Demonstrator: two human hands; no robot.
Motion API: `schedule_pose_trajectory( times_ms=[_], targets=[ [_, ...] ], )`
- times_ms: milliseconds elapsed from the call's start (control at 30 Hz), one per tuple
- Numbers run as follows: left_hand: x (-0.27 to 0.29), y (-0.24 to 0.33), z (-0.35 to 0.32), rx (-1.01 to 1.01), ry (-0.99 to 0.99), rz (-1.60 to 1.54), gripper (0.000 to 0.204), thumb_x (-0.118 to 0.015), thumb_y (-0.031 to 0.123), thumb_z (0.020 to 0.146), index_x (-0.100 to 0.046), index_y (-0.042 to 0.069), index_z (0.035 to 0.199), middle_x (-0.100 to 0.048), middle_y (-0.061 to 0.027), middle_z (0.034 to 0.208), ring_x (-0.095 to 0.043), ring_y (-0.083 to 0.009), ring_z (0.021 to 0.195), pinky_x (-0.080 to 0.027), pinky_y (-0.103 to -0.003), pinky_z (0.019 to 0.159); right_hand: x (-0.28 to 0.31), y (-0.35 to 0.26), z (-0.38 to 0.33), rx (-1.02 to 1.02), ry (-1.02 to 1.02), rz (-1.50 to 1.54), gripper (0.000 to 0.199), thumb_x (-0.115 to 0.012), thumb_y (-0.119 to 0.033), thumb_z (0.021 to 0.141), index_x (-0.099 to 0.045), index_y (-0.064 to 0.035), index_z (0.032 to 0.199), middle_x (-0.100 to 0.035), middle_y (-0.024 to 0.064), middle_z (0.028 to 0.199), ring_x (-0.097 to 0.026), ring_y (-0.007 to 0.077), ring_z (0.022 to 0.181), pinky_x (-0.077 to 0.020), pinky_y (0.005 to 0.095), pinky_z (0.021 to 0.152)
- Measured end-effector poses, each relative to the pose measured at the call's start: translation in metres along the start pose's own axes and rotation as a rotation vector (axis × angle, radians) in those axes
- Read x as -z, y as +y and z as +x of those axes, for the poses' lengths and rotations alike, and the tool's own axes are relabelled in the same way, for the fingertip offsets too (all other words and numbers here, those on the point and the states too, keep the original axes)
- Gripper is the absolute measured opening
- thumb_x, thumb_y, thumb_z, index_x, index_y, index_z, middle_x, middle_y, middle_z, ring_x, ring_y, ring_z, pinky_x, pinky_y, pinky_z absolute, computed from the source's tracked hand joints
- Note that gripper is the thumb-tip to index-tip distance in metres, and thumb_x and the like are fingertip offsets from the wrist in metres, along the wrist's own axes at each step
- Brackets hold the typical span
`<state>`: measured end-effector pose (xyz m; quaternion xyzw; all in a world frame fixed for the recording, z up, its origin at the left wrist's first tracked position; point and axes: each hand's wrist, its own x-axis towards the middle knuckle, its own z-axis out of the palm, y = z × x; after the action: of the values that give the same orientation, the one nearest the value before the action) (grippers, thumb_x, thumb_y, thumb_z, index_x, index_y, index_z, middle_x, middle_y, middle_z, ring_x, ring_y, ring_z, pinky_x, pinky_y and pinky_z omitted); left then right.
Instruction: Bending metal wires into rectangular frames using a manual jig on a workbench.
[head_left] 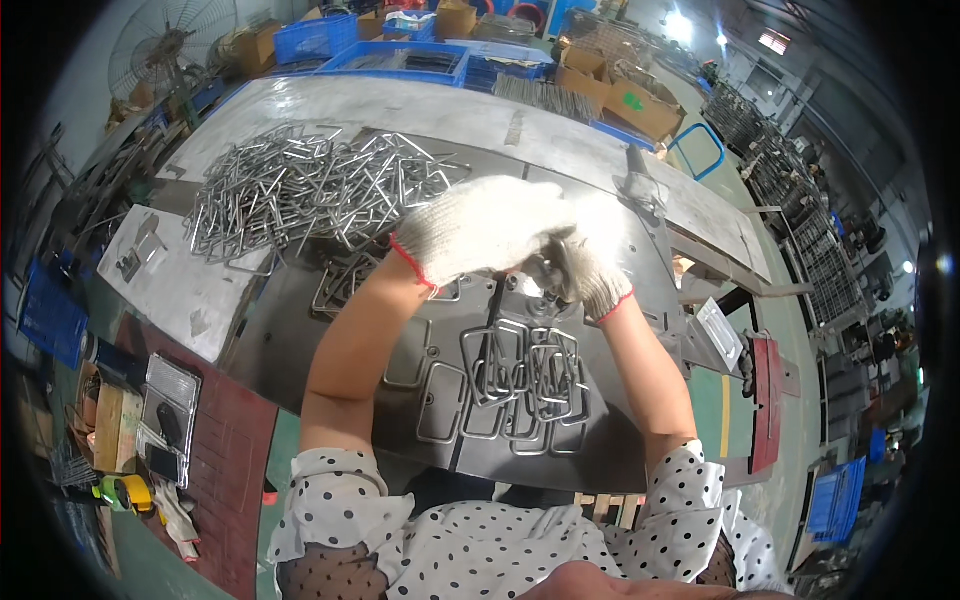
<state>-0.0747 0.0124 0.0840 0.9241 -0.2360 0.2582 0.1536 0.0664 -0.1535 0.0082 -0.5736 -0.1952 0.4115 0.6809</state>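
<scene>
Wire frames (522, 384) near the gloved hands (490, 226) (598, 245) mostly run lengthwise front-to-back.

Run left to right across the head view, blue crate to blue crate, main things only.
Left blue crate → pile of bent metal rods → gloved left hand → gloved right hand → red panel → right blue crate.

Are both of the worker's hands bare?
No, the left hand and right hand are both covered by white knitted gloves.
</scene>
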Motion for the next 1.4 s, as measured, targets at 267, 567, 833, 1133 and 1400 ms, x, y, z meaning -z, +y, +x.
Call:
schedule_pose_trajectory(
  times_ms=[267, 567, 833, 1133, 1400],
  targets=[
    [-0.007, -0.028, 0.009, 0.109, 0.137, -0.198, 0.028, -0.057, 0.025, 0.104, -0.065, 0.009, 0.126, -0.069, -0.0137, 0.115, -0.068, -0.0335, 0.102, -0.055, -0.041, 0.089, 0.039, -0.017, 0.013, 0.763, 0.348, -1.098, 0.027, -0.062, -0.026, 0.104, -0.069, -0.0013, 0.113, -0.070, 0.0123, 0.092, -0.067, 0.0247, 0.084, -0.0535, 0.0361, 0.076],
    [-0.018, -0.038, 0.015, 0.279, 0.021, -0.366, 0.034, -0.057, 0.030, 0.105, -0.065, 0.007, 0.128, -0.069, -0.0151, 0.120, -0.067, -0.0316, 0.110, -0.054, -0.040, 0.096, 0.023, 0.019, 0.027, 0.793, 0.211, -1.092, 0.024, -0.060, -0.020, 0.103, -0.066, -0.0016, 0.117, -0.068, 0.0206, 0.109, -0.065, 0.0376, 0.106, -0.0512, 0.0449, 0.092],
    [-0.010, -0.017, 0.029, 0.496, -0.157, -0.606, 0.033, -0.059, 0.027, 0.104, -0.065, 0.004, 0.127, -0.071, -0.0106, 0.115, -0.067, -0.0172, 0.104, -0.053, -0.032, 0.092, 0.060, 0.012, 0.028, 0.834, 0.358, -1.228, 0.029, -0.060, -0.016, 0.100, -0.064, -0.0051, 0.127, -0.066, 0.0220, 0.116, -0.064, 0.0424, 0.106, -0.0523, 0.0469, 0.091],
    [-0.066, -0.033, 0.031, 0.567, -0.091, -0.895, 0.031, -0.059, 0.026, 0.105, -0.067, 0.003, 0.125, -0.070, -0.0047, 0.110, -0.062, -0.0122, 0.096, -0.052, -0.028, 0.088, 0.106, 0.037, 0.038, 0.699, 0.143, -1.654, 0.033, -0.054, -0.019, 0.095, -0.071, -0.0131, 0.123, -0.070, 0.0136, 0.116, -0.064, 0.0349, 0.115, -0.0514, 0.0482, 0.097],
    [-0.088, -0.036, 0.028, 0.469, -0.074, -0.980, 0.027, -0.058, 0.022, 0.106, -0.067, 0.004, 0.124, -0.069, -0.0020, 0.111, -0.059, -0.0092, 0.097, -0.049, -0.026, 0.087, 0.093, 0.032, 0.036, 0.562, 0.134, -1.719, 0.032, -0.055, -0.020, 0.094, -0.073, -0.0199, 0.121, -0.069, 0.0067, 0.119, -0.063, 0.0287, 0.118, -0.0508, 0.0495, 0.096]
  ],
)
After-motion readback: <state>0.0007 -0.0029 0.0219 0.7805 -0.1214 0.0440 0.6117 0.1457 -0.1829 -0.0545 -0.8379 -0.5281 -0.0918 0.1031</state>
